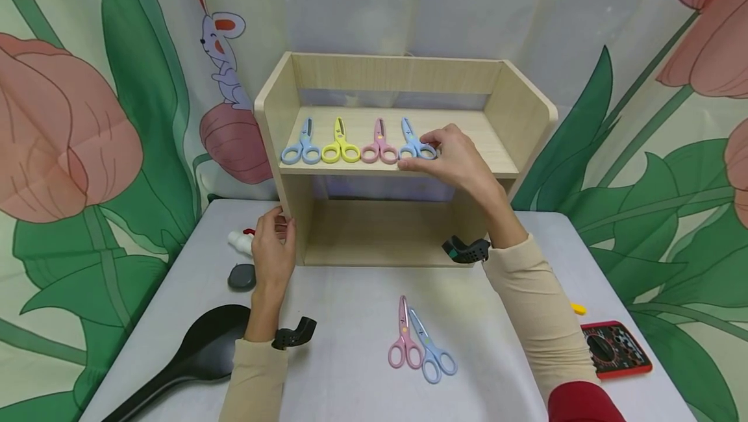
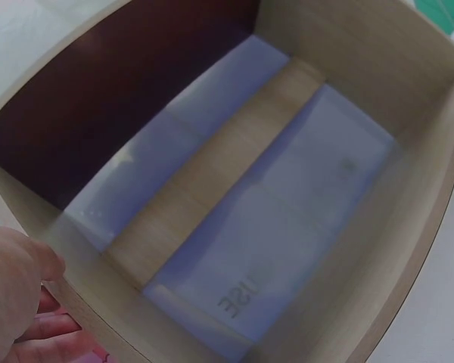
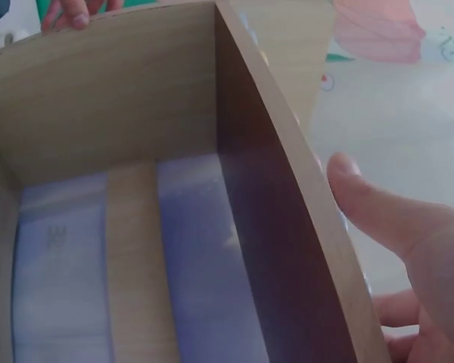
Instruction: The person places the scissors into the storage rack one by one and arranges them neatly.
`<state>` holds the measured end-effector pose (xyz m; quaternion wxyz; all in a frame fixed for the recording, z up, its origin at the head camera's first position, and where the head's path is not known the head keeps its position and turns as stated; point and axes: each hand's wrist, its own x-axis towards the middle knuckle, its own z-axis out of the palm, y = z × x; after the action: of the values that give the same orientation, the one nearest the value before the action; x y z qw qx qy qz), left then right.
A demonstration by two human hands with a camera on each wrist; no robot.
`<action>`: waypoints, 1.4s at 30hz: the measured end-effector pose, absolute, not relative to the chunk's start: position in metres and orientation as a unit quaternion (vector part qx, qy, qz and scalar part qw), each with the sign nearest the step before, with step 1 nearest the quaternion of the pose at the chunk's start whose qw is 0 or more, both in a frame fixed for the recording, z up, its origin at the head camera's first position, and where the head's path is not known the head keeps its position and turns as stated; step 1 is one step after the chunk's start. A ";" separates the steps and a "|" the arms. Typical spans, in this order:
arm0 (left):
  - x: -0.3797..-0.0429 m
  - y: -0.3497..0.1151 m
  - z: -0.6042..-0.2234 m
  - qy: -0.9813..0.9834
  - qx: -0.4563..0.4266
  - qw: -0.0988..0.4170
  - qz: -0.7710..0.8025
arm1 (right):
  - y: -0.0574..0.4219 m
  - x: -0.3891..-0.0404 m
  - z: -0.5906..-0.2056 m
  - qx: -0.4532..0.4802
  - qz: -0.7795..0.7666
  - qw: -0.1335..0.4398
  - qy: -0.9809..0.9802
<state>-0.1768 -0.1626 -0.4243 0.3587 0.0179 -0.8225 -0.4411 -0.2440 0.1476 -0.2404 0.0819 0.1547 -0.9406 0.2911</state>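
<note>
A light wooden two-tier shelf (image 1: 403, 214) stands on the white table. On its upper board several small scissors lie in a row, blades toward the back: blue (image 1: 301, 144), yellow (image 1: 340, 143), pink (image 1: 379, 143) and blue scissors (image 1: 412, 141) at the right end. My right hand (image 1: 458, 157) has thumb and fingers around the handles of that right-end pair, close to the board's front edge. My left hand (image 1: 273, 247) holds the shelf's left side panel (image 2: 106, 325) low down, the thumb at its front edge and the other fingers along the outer face.
Pink scissors (image 1: 404, 337) and another blue pair (image 1: 431, 347) lie on the table before the shelf. A black ladle-like utensil (image 1: 204, 344), a dark rounded object (image 1: 241, 277) and a white bottle (image 1: 241, 241) are at left. At right lies a red-and-black multimeter (image 1: 616, 348).
</note>
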 end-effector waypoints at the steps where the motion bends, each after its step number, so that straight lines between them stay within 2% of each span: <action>1: -0.177 -0.163 -0.424 -0.822 0.018 0.358 -0.442 | 0.148 -0.242 -0.241 0.154 0.291 0.087 -0.940; 5: -0.176 -0.162 -0.425 -0.824 0.020 0.355 -0.441 | 0.151 -0.231 -0.245 0.147 0.302 0.127 -0.933; 13: -0.178 -0.162 -0.424 -0.823 0.010 0.363 -0.437 | 0.161 -0.199 -0.271 0.214 0.328 0.267 -0.881; 18: -0.179 -0.162 -0.423 -0.821 0.009 0.364 -0.439 | 0.167 -0.178 -0.296 0.259 0.319 0.298 -0.862; 23: -0.180 -0.162 -0.423 -0.820 0.008 0.368 -0.439 | 0.173 -0.157 -0.329 0.269 0.297 0.264 -0.877; 35: -0.180 -0.162 -0.423 -0.818 0.012 0.366 -0.444 | 0.191 -0.102 -0.425 0.229 0.247 0.120 -0.934; 42: -0.179 -0.163 -0.426 -0.818 0.014 0.363 -0.446 | 0.201 -0.073 -0.472 0.229 0.221 0.080 -0.945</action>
<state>-0.1791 -0.1626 -0.4264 0.3634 0.0141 -0.8180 -0.4456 -0.0734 0.2008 -0.4718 0.0798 0.2289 -0.9448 0.2206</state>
